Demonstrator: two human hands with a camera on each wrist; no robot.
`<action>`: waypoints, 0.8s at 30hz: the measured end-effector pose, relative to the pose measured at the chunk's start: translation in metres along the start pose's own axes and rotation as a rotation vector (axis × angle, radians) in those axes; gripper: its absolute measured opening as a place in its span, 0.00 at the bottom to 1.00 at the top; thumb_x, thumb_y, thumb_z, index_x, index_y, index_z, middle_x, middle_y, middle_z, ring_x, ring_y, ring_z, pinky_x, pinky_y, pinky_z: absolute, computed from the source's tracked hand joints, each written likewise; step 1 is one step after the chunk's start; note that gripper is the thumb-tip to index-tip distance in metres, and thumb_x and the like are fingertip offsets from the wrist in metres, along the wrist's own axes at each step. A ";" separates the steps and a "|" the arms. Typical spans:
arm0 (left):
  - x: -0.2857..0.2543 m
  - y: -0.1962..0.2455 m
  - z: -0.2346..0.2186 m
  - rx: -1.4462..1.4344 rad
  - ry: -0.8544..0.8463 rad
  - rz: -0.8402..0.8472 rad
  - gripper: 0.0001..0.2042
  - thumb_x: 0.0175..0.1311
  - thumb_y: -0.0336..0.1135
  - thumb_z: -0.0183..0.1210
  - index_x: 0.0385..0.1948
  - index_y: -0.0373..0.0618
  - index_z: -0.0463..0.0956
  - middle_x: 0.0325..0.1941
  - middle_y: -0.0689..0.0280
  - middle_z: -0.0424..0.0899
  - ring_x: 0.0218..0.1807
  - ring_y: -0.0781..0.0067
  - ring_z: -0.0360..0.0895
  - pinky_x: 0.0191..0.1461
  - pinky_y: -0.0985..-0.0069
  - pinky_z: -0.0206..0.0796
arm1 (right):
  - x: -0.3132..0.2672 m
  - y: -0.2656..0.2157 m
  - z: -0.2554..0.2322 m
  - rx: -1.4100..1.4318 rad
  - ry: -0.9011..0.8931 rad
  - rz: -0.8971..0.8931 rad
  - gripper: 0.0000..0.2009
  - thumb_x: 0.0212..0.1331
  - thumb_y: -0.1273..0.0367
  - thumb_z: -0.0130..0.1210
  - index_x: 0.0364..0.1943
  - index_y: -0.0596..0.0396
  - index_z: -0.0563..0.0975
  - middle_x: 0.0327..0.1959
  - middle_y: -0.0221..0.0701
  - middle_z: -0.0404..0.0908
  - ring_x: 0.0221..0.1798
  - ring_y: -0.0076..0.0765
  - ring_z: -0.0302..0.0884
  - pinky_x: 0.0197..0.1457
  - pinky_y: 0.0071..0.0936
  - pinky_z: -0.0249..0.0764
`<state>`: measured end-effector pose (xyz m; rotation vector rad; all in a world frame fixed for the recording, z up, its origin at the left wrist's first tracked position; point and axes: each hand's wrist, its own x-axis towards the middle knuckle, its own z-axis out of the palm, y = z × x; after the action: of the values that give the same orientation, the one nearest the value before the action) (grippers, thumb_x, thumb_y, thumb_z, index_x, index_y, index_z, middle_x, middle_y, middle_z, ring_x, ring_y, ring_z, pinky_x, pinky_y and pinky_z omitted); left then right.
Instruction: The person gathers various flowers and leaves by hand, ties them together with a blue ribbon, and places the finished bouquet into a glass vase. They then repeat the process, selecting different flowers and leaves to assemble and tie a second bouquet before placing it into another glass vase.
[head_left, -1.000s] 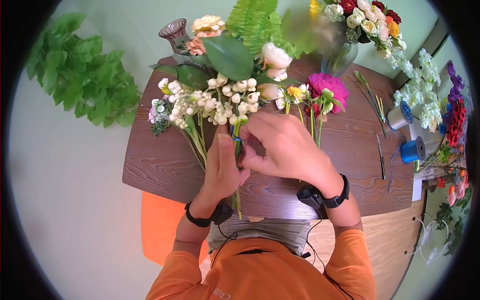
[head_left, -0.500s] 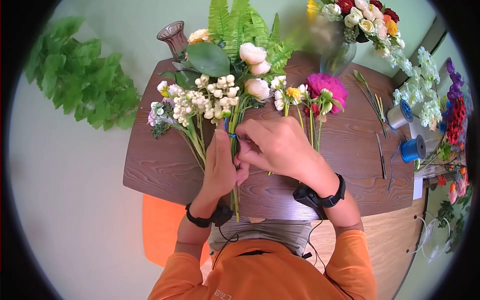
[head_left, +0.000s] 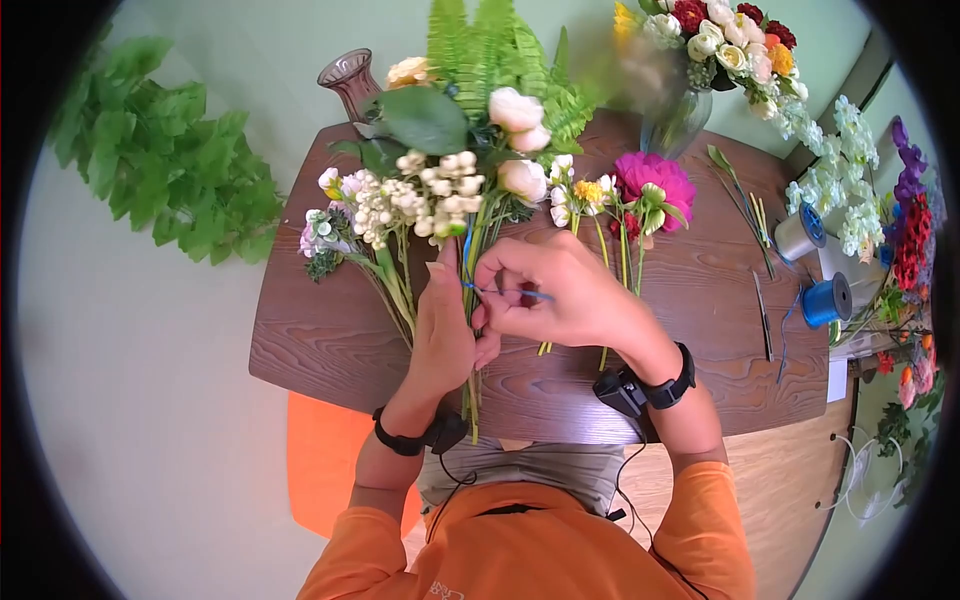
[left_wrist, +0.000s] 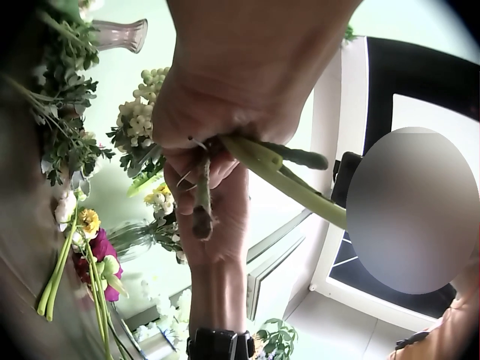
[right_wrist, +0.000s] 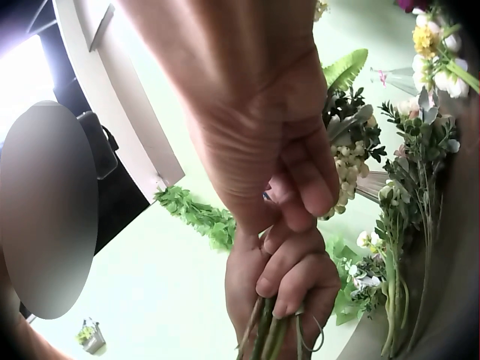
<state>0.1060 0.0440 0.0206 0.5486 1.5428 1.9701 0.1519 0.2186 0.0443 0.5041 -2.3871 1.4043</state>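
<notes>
My left hand (head_left: 447,330) grips the green stems (head_left: 472,400) of a bouquet below its flower heads. White berries (head_left: 450,195), pale pink peonies (head_left: 517,110), a broad dark leaf (head_left: 425,120) and fern fronds (head_left: 478,60) make up its top. Blue string (head_left: 468,270) runs along and around the stems just above the left thumb. Beside it, my right hand (head_left: 560,290) pinches the string, whose loose end crosses the curled fingers. Cut stem ends (left_wrist: 300,195) stick out below the left fist in the left wrist view. From the right wrist, the right fingertips (right_wrist: 319,199) overlap the left hand.
Loose flowers lie on the wooden table (head_left: 310,340) at both sides, with a magenta peony (head_left: 655,190) at right. A blue spool (head_left: 826,300) and a white spool (head_left: 800,232) stand at the right edge. Behind are a pinkish glass vase (head_left: 350,85) and a filled clear vase (head_left: 678,120).
The bouquet's top has swung left and away from the head camera, then slightly back right. A length of blue string now shows across the right fingers. The left hand keeps its grip.
</notes>
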 end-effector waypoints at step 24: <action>-0.007 0.015 0.001 -0.109 -0.150 -0.029 0.29 0.76 0.33 0.36 0.78 0.43 0.47 0.21 0.71 0.68 0.11 0.86 0.56 0.14 0.84 0.50 | -0.001 -0.003 -0.007 0.174 -0.078 0.012 0.10 0.48 0.75 0.63 0.32 0.58 0.74 0.13 0.28 0.71 0.15 0.25 0.68 0.22 0.25 0.62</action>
<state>0.1087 0.0377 0.0354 0.6104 1.3371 1.9314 0.1543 0.2237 0.0493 0.5998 -2.3425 1.6355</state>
